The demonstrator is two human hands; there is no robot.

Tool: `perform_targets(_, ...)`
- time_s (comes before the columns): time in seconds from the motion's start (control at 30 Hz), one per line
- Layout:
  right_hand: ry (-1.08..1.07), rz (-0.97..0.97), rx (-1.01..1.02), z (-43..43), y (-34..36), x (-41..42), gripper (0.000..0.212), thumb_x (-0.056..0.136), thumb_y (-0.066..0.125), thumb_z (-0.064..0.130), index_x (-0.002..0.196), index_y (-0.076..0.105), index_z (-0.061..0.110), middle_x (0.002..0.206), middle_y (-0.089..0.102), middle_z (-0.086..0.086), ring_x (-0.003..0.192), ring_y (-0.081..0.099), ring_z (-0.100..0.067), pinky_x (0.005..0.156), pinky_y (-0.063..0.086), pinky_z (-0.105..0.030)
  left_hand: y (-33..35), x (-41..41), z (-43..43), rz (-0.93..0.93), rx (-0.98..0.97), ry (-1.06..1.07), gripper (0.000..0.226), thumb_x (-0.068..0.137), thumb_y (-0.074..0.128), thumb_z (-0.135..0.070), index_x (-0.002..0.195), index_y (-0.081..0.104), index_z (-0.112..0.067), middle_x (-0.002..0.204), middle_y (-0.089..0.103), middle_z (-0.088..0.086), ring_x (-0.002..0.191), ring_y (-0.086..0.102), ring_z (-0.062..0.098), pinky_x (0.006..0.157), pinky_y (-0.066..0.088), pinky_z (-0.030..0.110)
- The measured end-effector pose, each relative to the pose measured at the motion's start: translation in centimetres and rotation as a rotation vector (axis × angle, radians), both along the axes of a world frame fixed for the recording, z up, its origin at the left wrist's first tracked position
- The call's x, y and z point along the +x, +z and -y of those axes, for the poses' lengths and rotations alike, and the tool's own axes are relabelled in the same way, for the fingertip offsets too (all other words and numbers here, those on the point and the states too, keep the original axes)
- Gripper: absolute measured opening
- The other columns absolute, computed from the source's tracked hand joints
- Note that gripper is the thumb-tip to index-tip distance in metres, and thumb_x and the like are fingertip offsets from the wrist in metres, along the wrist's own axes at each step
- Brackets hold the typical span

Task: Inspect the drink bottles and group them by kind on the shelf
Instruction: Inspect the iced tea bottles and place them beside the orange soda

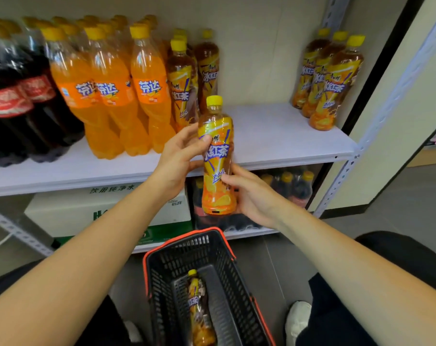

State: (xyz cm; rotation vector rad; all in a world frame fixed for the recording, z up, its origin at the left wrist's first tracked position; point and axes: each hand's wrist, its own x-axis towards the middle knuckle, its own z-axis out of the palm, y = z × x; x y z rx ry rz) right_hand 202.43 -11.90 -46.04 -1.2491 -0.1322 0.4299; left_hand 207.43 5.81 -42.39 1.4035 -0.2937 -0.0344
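I hold an iced tea bottle (218, 156) with a yellow cap upright in front of the white shelf (274, 131). My left hand (179, 158) grips its upper label from the left. My right hand (249, 196) holds its lower part from the right. On the shelf, cola bottles (17, 101) stand at the left, then orange soda bottles (107, 96), then two iced tea bottles (187, 81). Three more iced tea bottles (329, 78) stand at the shelf's right end. Another iced tea bottle (199, 310) lies in the black basket (167, 265) below.
The basket has a red rim and sits on the floor between my knees. Under the shelf are a white and green carton (107, 211) and a wrapped pack of dark bottles (281, 191). A perforated metal upright (341, 176) frames the shelf's right side.
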Motion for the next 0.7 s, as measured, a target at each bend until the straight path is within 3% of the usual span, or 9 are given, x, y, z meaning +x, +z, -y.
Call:
perform_targets(0.1, -0.030, 0.045, -0.032, -0.5, -0.5, -0.3, 0.042, 0.097, 0.064, 0.023, 0.138, 0.058, 0.026, 0.133, 0.068, -0.009, 0.120, 0.066, -0.029, 0.093, 0.057, -0.053, 0.1, -0.2, -0.6, -0.008, 0.025, -0.014, 0.040, 0.086, 0.069, -0.032, 0.125, 0.062, -0.023, 0.109, 0.074, -0.006, 0.099, 0.070, 0.012, 0.072, 0.057, 0.026)
perform_targets(0.33, -0.031, 0.051, -0.122, -1.7, -1.9, -1.6, 0.060, 0.082, 0.075, 0.034, 0.136, 0.059, 0.015, 0.125, 0.072, -0.008, 0.120, 0.067, -0.030, 0.107, 0.050, -0.051, -1.0, -1.1, -1.5, -0.085, 0.020, 0.009, 0.045, 0.082, 0.074, -0.030, 0.120, 0.063, -0.011, 0.099, 0.076, 0.001, 0.087, 0.073, 0.016, 0.071, 0.060, 0.033)
perform_targets(0.47, -0.010, 0.011, -0.094, -1.0, -1.9, -1.5, 0.054, 0.080, 0.077, 0.035, 0.130, 0.063, 0.019, 0.118, 0.074, -0.006, 0.109, 0.070, -0.024, 0.093, 0.057, -0.040, -1.1, -1.6, -1.5, -0.183, -0.076, -0.056, 0.059, 0.083, 0.070, -0.033, 0.134, 0.058, -0.004, 0.113, 0.070, 0.011, 0.096, 0.068, 0.024, 0.082, 0.060, 0.042)
perform_targets(0.57, -0.057, 0.033, -0.124, -0.8, -2.5, -1.8, 0.060, 0.075, 0.083, 0.031, 0.129, 0.060, 0.019, 0.120, 0.074, -0.014, 0.111, 0.070, -0.034, 0.095, 0.057, -0.049, -1.2, -1.9, -1.2, -0.189, 0.000, -0.111, 0.057, 0.081, 0.072, -0.041, 0.130, 0.062, -0.015, 0.110, 0.073, 0.004, 0.098, 0.070, 0.019, 0.087, 0.058, 0.041)
perform_targets(0.7, -0.105, 0.099, -0.221, -0.8, -3.4, -2.5, 0.072, 0.059, 0.091, 0.039, 0.121, 0.058, 0.019, 0.106, 0.077, -0.006, 0.098, 0.074, -0.023, 0.086, 0.059, -0.044, -1.4, -2.3, -1.2, -0.137, 0.108, -0.096, 0.038, 0.078, 0.078, -0.042, 0.112, 0.069, -0.029, 0.106, 0.077, 0.000, 0.098, 0.074, 0.018, 0.076, 0.059, 0.033)
